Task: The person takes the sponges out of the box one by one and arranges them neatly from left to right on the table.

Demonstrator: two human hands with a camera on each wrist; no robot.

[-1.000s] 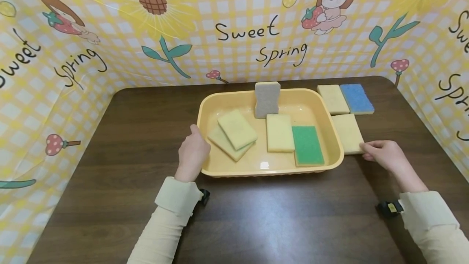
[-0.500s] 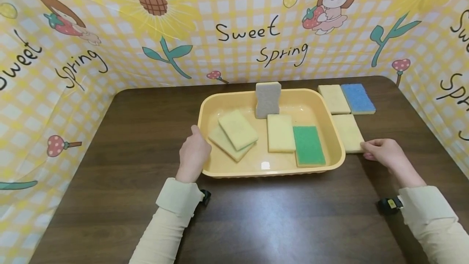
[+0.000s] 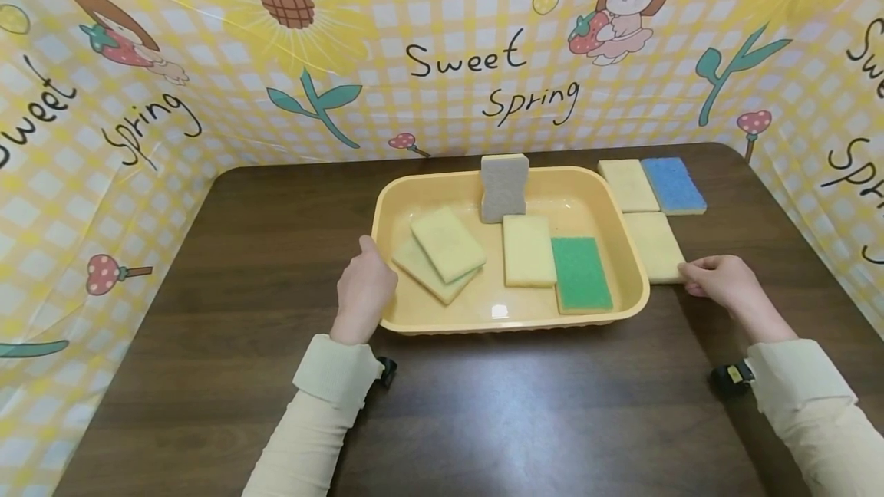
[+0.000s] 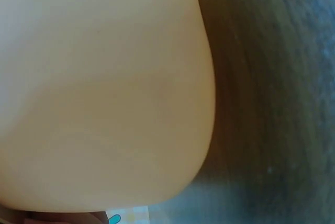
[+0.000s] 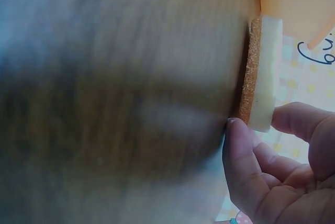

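Observation:
In the head view my left hand (image 3: pixel 366 294) grips the left rim of a yellow plastic tray (image 3: pixel 442 324); its fingertips are hidden. A pale, blurred surface fills most of the left wrist view. Beside the tray's right wall lies a sponge (image 3: pixel 656 248), cream side up. My right hand (image 3: pixel 724 282) pinches its front right corner. The right wrist view shows the thumb and a finger on either face of that sponge (image 5: pixel 261 77), which has an orange-brown scouring layer below. Its back edge meets another cream sponge (image 3: pixel 628 185), with a blue-topped sponge (image 3: pixel 674 185) alongside.
Inside the tray a grey sponge (image 3: pixel 504 189) leans upright on the back wall. A cream sponge (image 3: pixel 529 251) and a green-topped one (image 3: pixel 582 274) lie side by side; two more cream sponges (image 3: pixel 447 244) overlap at left. A printed cloth (image 3: pixel 442 60) backs the brown table (image 3: pixel 483 413).
My right hand has slid the pinched sponge slightly toward the back, up against the sponge behind it. The left hand and tray have stayed in place.

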